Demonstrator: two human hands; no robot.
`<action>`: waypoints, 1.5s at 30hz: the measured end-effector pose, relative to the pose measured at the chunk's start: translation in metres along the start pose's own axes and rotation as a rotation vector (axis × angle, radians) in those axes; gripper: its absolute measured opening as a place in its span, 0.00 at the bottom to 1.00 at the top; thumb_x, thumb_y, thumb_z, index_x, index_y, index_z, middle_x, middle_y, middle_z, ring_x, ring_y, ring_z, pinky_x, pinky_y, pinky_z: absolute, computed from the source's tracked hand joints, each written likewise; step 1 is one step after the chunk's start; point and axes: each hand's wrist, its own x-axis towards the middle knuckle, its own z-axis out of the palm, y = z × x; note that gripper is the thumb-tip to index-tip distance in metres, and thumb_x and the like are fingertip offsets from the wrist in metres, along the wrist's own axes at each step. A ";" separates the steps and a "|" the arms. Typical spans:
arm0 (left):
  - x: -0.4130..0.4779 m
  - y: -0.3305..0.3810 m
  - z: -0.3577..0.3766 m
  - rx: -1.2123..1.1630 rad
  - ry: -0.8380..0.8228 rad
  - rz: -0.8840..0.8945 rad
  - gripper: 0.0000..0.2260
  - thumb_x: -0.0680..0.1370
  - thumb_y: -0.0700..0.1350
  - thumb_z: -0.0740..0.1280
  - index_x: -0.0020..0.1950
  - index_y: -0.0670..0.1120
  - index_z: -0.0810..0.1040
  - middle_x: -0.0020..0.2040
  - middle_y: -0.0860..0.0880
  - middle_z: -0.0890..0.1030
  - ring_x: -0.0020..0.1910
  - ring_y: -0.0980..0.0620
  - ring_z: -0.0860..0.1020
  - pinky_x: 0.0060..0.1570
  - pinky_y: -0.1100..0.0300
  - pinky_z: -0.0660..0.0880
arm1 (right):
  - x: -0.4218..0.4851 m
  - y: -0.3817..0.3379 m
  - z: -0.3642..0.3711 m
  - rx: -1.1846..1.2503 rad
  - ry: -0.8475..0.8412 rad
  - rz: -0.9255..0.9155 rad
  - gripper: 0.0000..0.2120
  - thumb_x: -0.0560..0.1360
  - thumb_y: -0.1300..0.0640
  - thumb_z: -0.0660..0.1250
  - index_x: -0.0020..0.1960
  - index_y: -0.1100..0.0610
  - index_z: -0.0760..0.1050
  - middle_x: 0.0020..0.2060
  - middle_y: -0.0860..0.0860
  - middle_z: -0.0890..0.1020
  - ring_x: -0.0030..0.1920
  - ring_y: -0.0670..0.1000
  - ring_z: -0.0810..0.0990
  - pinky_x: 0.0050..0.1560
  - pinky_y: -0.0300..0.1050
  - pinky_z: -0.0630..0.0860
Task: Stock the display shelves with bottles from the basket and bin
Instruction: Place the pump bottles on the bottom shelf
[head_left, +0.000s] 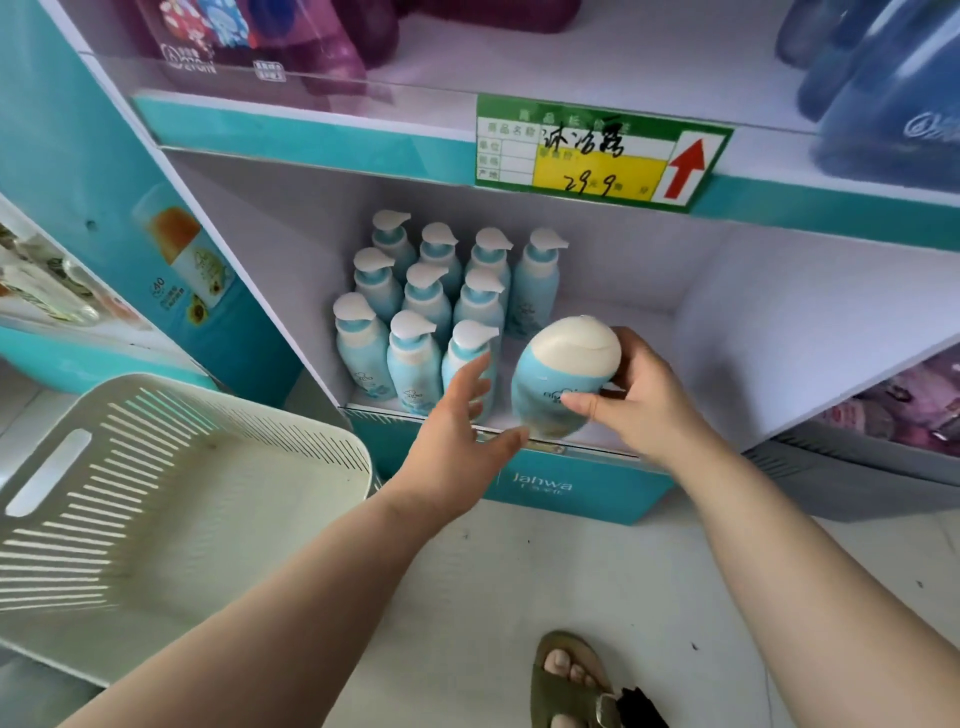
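Note:
My right hand grips a light blue pump bottle with a cream cap, held tilted over the front of the lower shelf. Its cap points up toward me. Several matching blue bottles stand upright in rows on the left part of that shelf. Beside the held bottle, my left hand reaches forward with straight fingers, its fingertips touching the front right bottle of the rows. A cream slotted basket sits on the floor at the left, and I see no bottles in it.
The shelf space right of the bottle rows is bare. An upper shelf carries purple bottles and large blue bottles, with a green price tag on its edge. My sandalled foot is on the floor below.

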 end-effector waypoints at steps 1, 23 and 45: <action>-0.001 -0.001 -0.002 0.021 0.013 -0.012 0.32 0.74 0.42 0.71 0.73 0.57 0.60 0.64 0.54 0.71 0.64 0.55 0.70 0.62 0.58 0.71 | 0.007 0.007 -0.004 -0.016 0.029 0.015 0.25 0.66 0.67 0.75 0.51 0.44 0.70 0.52 0.46 0.79 0.52 0.48 0.79 0.56 0.44 0.76; -0.040 0.034 -0.030 0.209 -0.018 -0.018 0.32 0.75 0.44 0.71 0.74 0.57 0.59 0.66 0.52 0.71 0.66 0.54 0.69 0.59 0.61 0.68 | -0.030 -0.006 -0.027 -0.308 0.072 0.110 0.42 0.70 0.63 0.74 0.76 0.48 0.55 0.73 0.47 0.64 0.73 0.47 0.61 0.68 0.38 0.56; -0.334 0.026 -0.368 0.709 0.616 -0.099 0.30 0.76 0.48 0.69 0.75 0.51 0.60 0.70 0.46 0.69 0.68 0.47 0.68 0.66 0.56 0.63 | -0.163 -0.270 0.329 -0.738 -0.407 -0.704 0.25 0.74 0.52 0.68 0.70 0.49 0.68 0.62 0.48 0.76 0.61 0.52 0.75 0.57 0.50 0.74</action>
